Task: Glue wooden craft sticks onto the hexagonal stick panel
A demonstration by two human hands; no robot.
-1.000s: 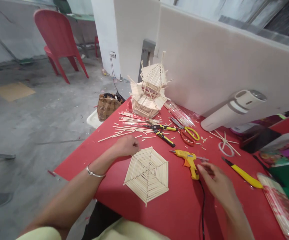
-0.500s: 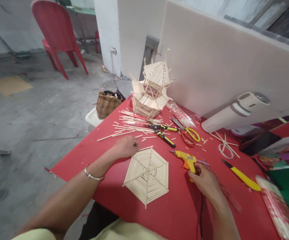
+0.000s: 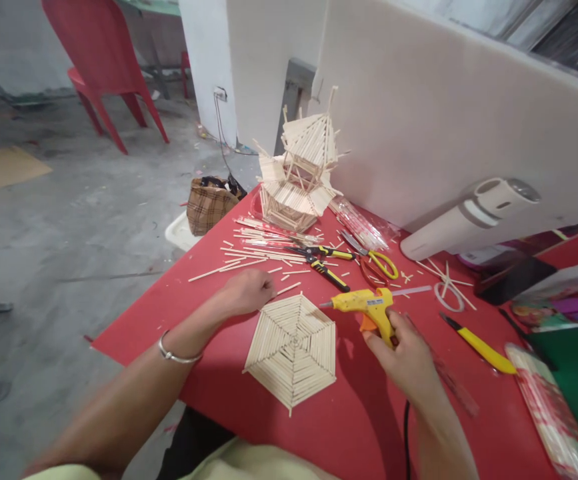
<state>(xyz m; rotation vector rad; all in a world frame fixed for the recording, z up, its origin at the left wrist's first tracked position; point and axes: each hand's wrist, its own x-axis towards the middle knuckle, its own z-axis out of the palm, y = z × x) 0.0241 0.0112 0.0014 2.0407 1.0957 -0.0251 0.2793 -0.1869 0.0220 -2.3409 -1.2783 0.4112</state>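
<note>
In my right hand (image 3: 406,353) is a yellow hot glue gun (image 3: 369,303) with an orange trigger, my fingers wrapped round its grip. A clear glue stick sticks out of its rear, and its nozzle points left, above the right side of a hexagonal panel of thin wooden sticks (image 3: 269,347). That panel lies flat on the red table (image 3: 349,427). My left hand (image 3: 246,292) is closed at the panel's upper left edge. From its fingertips a short wooden stick (image 3: 289,288) extends, just off the panel's top edge.
Behind stands a tiered stick model (image 3: 293,197). Loose sticks (image 3: 249,257), pliers (image 3: 329,273), scissors (image 3: 381,263) and a yellow cutter knife (image 3: 486,350) lie around. A white tumbler (image 3: 449,230) leans at the board, with a tape ring (image 3: 449,298) nearby.
My right hand has lifted the glue gun and brought it left and more level, towards the panel. The stick at my left hand has come away from the panel's edge. The view shifted slightly.
</note>
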